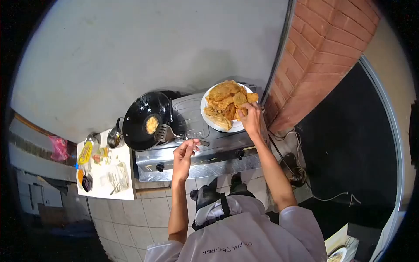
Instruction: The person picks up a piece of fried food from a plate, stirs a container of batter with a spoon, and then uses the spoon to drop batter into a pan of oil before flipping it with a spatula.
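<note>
My left hand [184,153] is closed around the handle of a slotted metal spatula [162,133]. The spatula's blade rests over the near right rim of a black wok [135,124]. One small golden piece of frying food [152,125] lies in the wok, beside the blade. At the plate's right side, my right hand [251,118] pinches a piece of fried food [242,112]; the fingertips partly hide it. Golden-brown fried pieces [224,94] are heaped on the white plate [208,122], which sits on the right part of the stove.
The steel gas stove [196,168] has knobs along its front. To the left, a white table [124,159] holds a small metal pot [114,139], a yellow-labelled pack [85,153] and a glass container [118,177]. A brick pillar [305,65] rises at right; cables [325,198] lie on the floor.
</note>
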Demonstrator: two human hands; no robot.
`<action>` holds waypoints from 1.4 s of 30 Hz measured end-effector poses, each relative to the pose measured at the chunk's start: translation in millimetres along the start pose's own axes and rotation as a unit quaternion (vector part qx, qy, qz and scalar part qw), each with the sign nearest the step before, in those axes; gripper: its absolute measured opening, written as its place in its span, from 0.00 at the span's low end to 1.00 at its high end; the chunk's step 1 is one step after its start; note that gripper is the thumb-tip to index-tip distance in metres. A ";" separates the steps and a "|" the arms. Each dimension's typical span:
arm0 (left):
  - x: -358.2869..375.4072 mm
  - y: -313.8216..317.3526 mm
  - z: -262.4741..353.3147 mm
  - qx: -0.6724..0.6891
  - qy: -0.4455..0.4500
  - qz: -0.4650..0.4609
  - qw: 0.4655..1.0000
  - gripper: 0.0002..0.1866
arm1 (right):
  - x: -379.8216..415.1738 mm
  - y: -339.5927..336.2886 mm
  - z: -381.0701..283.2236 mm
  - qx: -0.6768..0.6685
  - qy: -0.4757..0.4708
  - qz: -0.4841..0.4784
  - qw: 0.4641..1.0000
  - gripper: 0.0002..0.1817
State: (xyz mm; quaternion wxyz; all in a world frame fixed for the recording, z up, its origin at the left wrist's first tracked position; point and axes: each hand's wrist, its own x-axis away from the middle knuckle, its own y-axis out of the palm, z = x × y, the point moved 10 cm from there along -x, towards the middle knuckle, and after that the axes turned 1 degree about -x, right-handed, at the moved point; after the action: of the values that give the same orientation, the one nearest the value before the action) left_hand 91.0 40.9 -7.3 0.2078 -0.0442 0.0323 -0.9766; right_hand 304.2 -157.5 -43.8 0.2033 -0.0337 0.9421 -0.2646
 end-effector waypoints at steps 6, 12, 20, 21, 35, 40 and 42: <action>-28.5 44.3 -2.6 0.042 0.031 0.028 0.998 0.16 | -42.7 -7.9 1.9 0.132 -0.109 0.004 0.985 0.17; -33.1 42.1 -4.2 0.040 0.038 0.045 0.997 0.15 | -47.0 -3.6 1.7 0.134 -0.104 -0.033 0.985 0.14; -37.4 32.0 -7.1 0.042 0.035 0.069 0.996 0.15 | -66.4 -42.1 5.9 0.040 -0.112 0.055 0.991 0.07; -38.0 31.2 -6.9 0.043 0.034 0.073 0.996 0.14 | -73.0 -48.1 17.6 -0.009 -0.072 0.065 0.995 0.06; -39.4 32.3 -14.2 0.067 0.034 0.069 0.995 0.14 | -91.9 -29.4 93.4 -0.300 0.170 -0.056 0.937 0.07; -38.0 29.7 -13.7 0.054 0.030 0.068 0.996 0.14 | -90.5 -12.8 100.5 -0.313 0.178 -0.090 0.929 0.07; -36.8 29.2 -12.9 0.052 0.030 0.070 0.996 0.14 | -91.7 -5.1 96.4 -0.298 0.153 -0.130 0.933 0.08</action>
State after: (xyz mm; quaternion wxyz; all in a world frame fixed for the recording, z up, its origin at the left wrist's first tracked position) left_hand 134.9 29.9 -25.2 0.2765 -0.0012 -0.0096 -0.9610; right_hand 426.6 -192.9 -82.6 0.0015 -0.1746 0.9846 0.0021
